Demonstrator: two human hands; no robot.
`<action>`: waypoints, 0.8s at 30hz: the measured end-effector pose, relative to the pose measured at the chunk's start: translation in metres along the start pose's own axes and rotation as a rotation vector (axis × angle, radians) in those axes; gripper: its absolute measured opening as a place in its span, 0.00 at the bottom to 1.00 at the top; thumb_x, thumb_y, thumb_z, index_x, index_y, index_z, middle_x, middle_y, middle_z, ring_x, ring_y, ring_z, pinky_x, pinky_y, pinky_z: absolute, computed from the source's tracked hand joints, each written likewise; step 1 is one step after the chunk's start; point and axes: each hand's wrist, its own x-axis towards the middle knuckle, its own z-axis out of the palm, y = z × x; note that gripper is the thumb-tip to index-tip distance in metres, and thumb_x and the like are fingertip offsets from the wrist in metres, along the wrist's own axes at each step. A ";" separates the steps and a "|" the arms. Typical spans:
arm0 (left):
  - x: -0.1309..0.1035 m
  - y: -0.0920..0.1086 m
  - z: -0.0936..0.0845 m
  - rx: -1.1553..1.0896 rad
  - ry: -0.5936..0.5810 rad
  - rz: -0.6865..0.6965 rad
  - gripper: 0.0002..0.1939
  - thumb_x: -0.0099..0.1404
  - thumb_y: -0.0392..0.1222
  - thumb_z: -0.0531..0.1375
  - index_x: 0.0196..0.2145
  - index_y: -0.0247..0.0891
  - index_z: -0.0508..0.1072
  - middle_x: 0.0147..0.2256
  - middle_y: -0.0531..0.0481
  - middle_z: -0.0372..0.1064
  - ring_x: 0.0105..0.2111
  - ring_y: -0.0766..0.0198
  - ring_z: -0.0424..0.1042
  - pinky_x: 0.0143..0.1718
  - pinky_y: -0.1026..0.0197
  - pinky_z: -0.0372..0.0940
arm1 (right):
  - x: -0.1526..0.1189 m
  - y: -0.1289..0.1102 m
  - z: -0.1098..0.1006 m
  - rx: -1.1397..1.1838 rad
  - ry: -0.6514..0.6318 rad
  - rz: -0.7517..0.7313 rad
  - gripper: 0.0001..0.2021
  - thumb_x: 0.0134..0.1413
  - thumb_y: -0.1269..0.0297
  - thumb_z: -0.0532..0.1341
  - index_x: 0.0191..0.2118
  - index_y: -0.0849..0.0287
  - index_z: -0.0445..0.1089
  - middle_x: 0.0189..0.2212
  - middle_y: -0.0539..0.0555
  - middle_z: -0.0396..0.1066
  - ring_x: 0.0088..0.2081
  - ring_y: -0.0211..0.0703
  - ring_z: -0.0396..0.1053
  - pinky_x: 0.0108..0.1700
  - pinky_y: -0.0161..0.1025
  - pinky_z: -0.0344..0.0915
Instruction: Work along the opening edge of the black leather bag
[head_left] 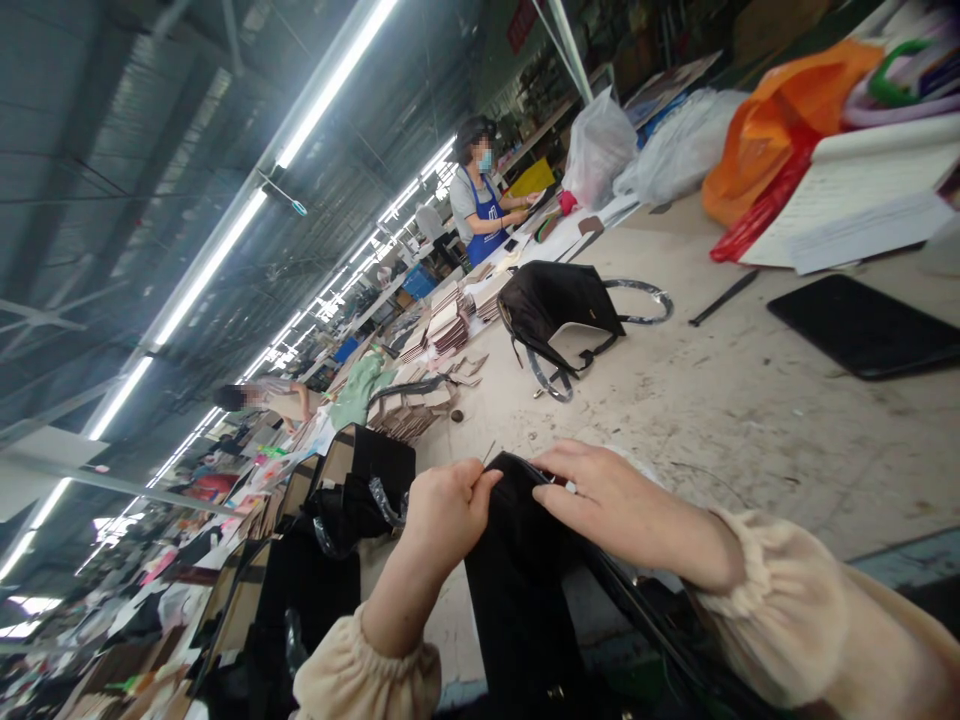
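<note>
A black bag point(521, 590) is in front of me, its upper corner raised between my hands. My left hand point(448, 508) is closed, thumb and index finger pinching at the bag's corner. A thin, pointed sliver stands up by those fingertips, too small to name. My right hand point(600, 492) grips the bag's upper edge, with the thumb on the near side and the fingers along the far side. The bag's lower part runs out of view at the bottom. Its far side is partly hidden by my right hand and sleeve.
Beyond my hands on the table point(750, 400) lies another black bag point(559, 305) with a plastic-wrapped handle. A dark slim tool point(724, 298), a phone-like black slab point(862, 325) and papers point(862, 190) lie right. More black bags point(382, 465) stand left. Two people work farther back.
</note>
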 end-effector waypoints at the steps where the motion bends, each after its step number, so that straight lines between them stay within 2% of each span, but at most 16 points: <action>1: 0.001 0.000 0.002 -0.010 0.008 0.018 0.21 0.65 0.47 0.52 0.17 0.36 0.59 0.16 0.54 0.55 0.18 0.70 0.53 0.23 0.64 0.44 | 0.000 0.000 0.000 -0.004 0.002 0.001 0.11 0.57 0.66 0.53 0.41 0.57 0.72 0.35 0.54 0.69 0.39 0.42 0.65 0.43 0.39 0.57; 4: 0.001 -0.003 0.007 -0.101 0.042 0.039 0.21 0.66 0.45 0.51 0.17 0.36 0.56 0.16 0.56 0.51 0.19 0.71 0.53 0.24 0.65 0.45 | -0.001 0.002 -0.001 -0.005 0.001 0.001 0.11 0.57 0.66 0.53 0.41 0.57 0.72 0.37 0.54 0.69 0.39 0.42 0.66 0.43 0.39 0.57; 10: -0.004 -0.009 0.008 -0.242 0.026 -0.022 0.21 0.68 0.45 0.49 0.18 0.36 0.56 0.17 0.56 0.50 0.19 0.72 0.53 0.24 0.67 0.46 | -0.001 0.000 -0.001 0.019 -0.012 -0.001 0.12 0.58 0.65 0.53 0.42 0.56 0.72 0.37 0.54 0.70 0.40 0.42 0.66 0.44 0.39 0.58; 14: -0.007 -0.007 0.002 -0.227 -0.006 -0.039 0.22 0.69 0.47 0.47 0.18 0.36 0.58 0.17 0.56 0.53 0.19 0.72 0.54 0.24 0.66 0.47 | -0.001 -0.001 0.000 0.025 -0.011 0.012 0.12 0.58 0.63 0.53 0.41 0.57 0.72 0.38 0.54 0.70 0.41 0.43 0.67 0.45 0.39 0.58; 17: -0.008 -0.007 0.000 -0.167 -0.043 -0.034 0.21 0.67 0.52 0.50 0.21 0.36 0.61 0.18 0.55 0.56 0.20 0.71 0.56 0.24 0.66 0.46 | -0.001 0.001 0.003 0.031 0.001 0.011 0.13 0.59 0.61 0.53 0.42 0.57 0.72 0.37 0.54 0.71 0.41 0.43 0.67 0.46 0.39 0.59; 21: -0.008 -0.011 0.005 -0.076 -0.036 -0.053 0.22 0.64 0.51 0.53 0.18 0.36 0.57 0.16 0.57 0.51 0.19 0.72 0.52 0.24 0.65 0.44 | -0.002 0.003 0.008 0.044 0.022 -0.015 0.18 0.61 0.54 0.50 0.43 0.57 0.73 0.37 0.56 0.72 0.41 0.44 0.68 0.46 0.39 0.59; 24: -0.007 -0.016 0.011 -0.129 -0.020 -0.050 0.23 0.64 0.49 0.53 0.17 0.35 0.54 0.16 0.57 0.48 0.19 0.72 0.50 0.23 0.65 0.44 | -0.002 0.004 0.008 0.063 0.012 -0.046 0.21 0.63 0.51 0.47 0.39 0.58 0.73 0.36 0.55 0.72 0.41 0.43 0.68 0.45 0.39 0.60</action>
